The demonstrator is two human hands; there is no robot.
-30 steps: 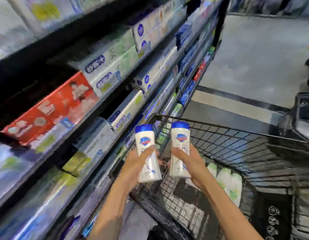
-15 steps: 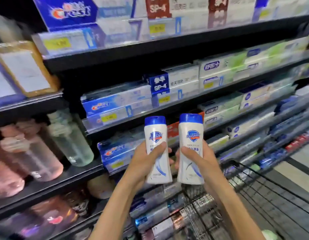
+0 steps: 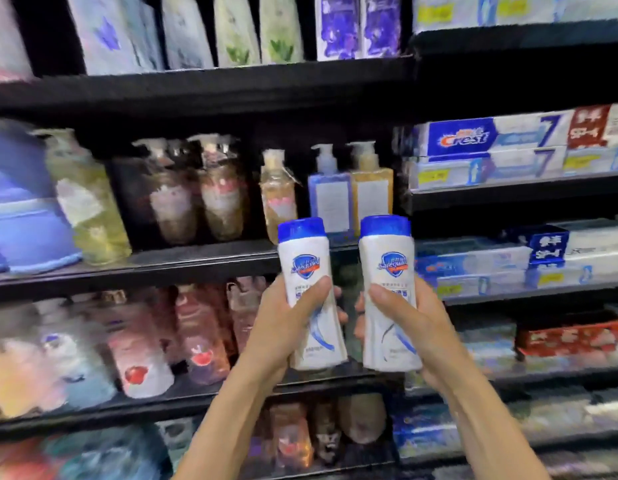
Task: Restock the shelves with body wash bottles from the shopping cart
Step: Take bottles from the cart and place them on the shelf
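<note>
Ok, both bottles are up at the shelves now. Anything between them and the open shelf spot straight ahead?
Nothing visible. The left bottle and right bottle face a dark gap with no product in front. The blue and amber pump bottles stand one shelf higher.

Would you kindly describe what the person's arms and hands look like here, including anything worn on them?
Both forearms are bare as far as the picture shows, with no sleeve in view. The left hand and the right hand wear no gloves. I see no watch, bracelet or ring on the wrists and fingers that show. The nails look short and plain.
</note>
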